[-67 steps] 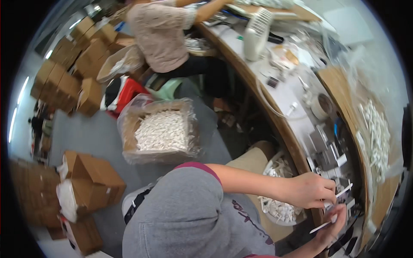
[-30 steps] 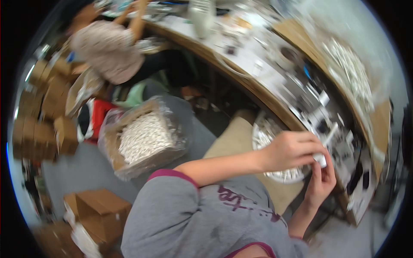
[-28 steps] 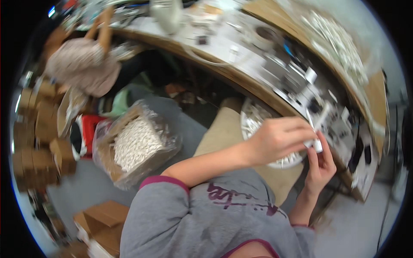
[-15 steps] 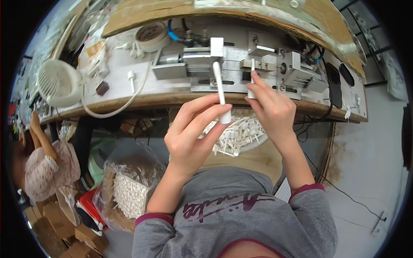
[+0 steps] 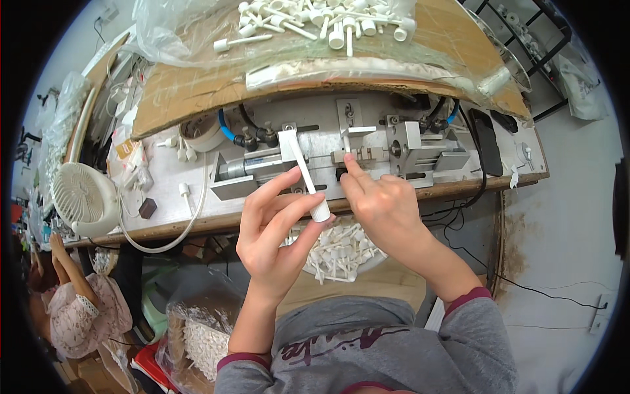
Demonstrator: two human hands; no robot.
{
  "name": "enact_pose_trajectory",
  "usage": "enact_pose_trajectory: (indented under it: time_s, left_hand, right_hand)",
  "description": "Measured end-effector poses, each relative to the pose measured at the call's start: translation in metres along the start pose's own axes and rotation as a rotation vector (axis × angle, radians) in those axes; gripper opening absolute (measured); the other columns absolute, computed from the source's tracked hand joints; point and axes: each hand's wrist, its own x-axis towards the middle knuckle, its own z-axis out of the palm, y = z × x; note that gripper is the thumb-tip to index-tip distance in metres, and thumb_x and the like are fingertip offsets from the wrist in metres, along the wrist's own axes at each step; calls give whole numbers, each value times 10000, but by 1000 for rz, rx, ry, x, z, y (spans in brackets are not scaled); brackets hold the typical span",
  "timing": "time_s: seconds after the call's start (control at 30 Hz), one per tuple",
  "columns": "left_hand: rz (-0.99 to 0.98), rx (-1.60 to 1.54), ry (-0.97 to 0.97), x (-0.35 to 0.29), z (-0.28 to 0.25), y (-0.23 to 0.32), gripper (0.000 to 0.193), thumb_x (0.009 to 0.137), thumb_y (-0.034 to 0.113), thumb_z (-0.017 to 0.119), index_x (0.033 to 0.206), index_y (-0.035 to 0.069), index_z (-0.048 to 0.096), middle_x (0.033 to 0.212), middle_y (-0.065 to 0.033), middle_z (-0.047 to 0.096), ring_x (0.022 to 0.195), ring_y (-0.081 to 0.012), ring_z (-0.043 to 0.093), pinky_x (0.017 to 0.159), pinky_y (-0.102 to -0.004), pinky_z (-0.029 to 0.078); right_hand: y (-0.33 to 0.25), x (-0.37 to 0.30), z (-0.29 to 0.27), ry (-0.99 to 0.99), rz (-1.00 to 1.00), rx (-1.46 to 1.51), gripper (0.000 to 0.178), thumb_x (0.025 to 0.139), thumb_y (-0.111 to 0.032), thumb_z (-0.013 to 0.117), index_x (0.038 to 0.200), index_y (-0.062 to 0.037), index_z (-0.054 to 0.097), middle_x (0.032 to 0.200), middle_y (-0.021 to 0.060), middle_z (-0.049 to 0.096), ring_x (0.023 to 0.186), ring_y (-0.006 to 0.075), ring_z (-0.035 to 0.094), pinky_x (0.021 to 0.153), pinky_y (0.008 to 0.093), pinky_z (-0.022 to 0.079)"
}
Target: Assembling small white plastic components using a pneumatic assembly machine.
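Observation:
Between its thumb and fingers, my left hand (image 5: 275, 240) holds a white capped stick (image 5: 303, 167), thin end up and round ribbed cap down. The stick's upper end overlaps a metal block of the bench fixture (image 5: 249, 167); I cannot tell whether they touch. My right hand (image 5: 387, 207) is at the small slotted block (image 5: 367, 155) in the fixture's middle. Its index fingertip is on a second white stick (image 5: 346, 140) at that block. The other fingers are bent, and they hide the stick's lower part and the thumb.
Below the bench edge is a tray of white capped sticks (image 5: 344, 253). More capped sticks (image 5: 328, 20) lie on cardboard (image 5: 190, 82) above the fixture. A white fan (image 5: 85, 197), tape roll (image 5: 203, 131) and black phone (image 5: 485, 141) are around it. Another person (image 5: 88, 312) sits left.
My right hand has moved its stick farther up into the slotted block. My left hand still holds its capped stick, slightly more tilted. The view has shifted, showing more of the cardboard.

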Motion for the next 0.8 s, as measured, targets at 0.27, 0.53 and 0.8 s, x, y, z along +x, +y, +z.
enact_pose_trajectory:
  time_s: [0.27, 0.53, 0.8]
  left_hand:
    - [39, 90, -100, 12, -10, 0, 353, 690, -17, 840, 1028, -10, 737, 1305, -178, 604, 842, -176, 703, 717, -299, 582]
    - [62, 380, -385, 13, 31, -2, 270, 765, 111, 797, 1019, 52, 728, 1261, -73, 682, 690, -212, 690, 645, -295, 547]
    - [113, 522, -476, 20, 41, -9, 268, 747, 145, 794, 1001, 91, 726, 1270, -52, 680, 565, -225, 624, 568, -300, 509]
  right_hand:
    - [67, 69, -56, 234, -12, 304, 199, 832, -238, 729, 962, -92, 698, 808, 92, 701, 714, 284, 689, 632, 388, 534]
    - [176, 196, -23, -250, -23, -43, 466, 861, -23, 614, 1323, -56, 572, 1342, 218, 558, 1242, 345, 536, 1012, 409, 439]
    - [169, 161, -11, -99, -57, 50, 352, 864, -21, 637, 1210, -85, 632, 1156, 99, 643, 1071, 314, 628, 870, 399, 517]
